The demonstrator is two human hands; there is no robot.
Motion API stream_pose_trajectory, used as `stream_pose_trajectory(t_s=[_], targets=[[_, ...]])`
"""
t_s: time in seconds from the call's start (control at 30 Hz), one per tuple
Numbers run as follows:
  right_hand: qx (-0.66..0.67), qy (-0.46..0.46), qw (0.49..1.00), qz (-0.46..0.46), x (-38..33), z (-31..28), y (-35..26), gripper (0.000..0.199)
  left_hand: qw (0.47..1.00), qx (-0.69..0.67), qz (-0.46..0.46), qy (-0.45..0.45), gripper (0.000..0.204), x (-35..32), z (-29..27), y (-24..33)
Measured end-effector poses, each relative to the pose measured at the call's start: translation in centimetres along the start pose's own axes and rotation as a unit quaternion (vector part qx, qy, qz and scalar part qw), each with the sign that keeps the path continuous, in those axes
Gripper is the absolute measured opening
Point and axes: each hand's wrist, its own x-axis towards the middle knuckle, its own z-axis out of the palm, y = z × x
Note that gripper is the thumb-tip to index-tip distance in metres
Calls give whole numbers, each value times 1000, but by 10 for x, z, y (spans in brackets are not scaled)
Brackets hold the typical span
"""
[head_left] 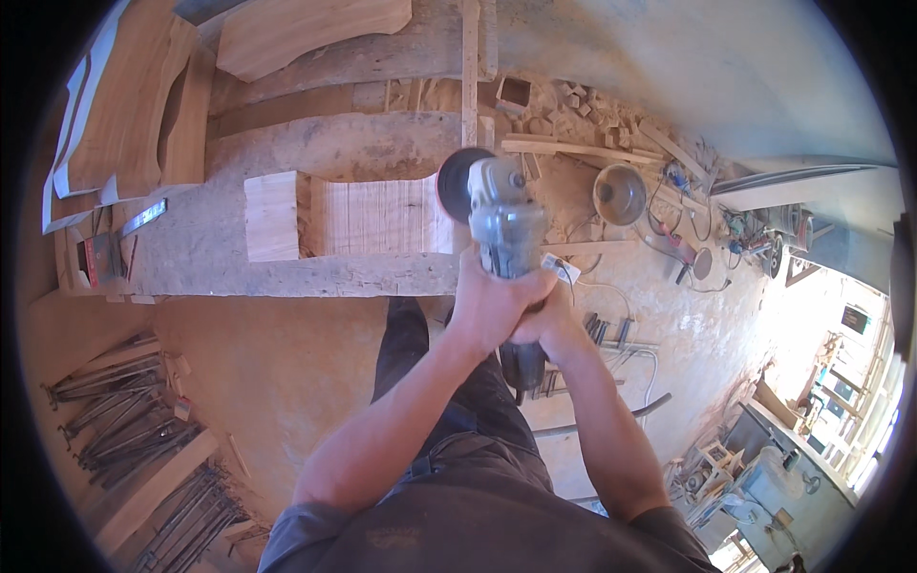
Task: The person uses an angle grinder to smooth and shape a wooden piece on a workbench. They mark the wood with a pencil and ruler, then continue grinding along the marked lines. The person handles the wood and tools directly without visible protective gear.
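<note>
Both my hands grip a grey angle grinder point(504, 218) held out in front of me. My left hand point(489, 304) wraps the body just behind the head. My right hand point(546, 325) closes on the dark rear handle below it. The grinder's dark round disc point(457, 183) sits at the right end of a pale wooden block point(358, 216) with a curved cut-out, lying on a dusty workbench point(239, 272). Whether the disc touches the wood is unclear.
Curved wooden boards point(134, 105) lie at the bench's far left. Offcuts and slats point(573, 115) pile up behind the grinder, beside a round metal bowl point(619, 194). Metal clamps point(124, 411) are stacked on the floor at lower left. Cables and tools point(697, 229) are at right.
</note>
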Motion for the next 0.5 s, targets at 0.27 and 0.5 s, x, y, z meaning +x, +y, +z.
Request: stream_pose_trajectory(t_s=[0.27, 0.5], targets=[[-39, -45, 998, -19, -88, 20, 54, 72, 999, -13, -17, 25, 30, -98, -1, -64], [15, -50, 998, -27, -66, 22, 54, 70, 999, 39, -22, -1, 22, -74, -8, -49]])
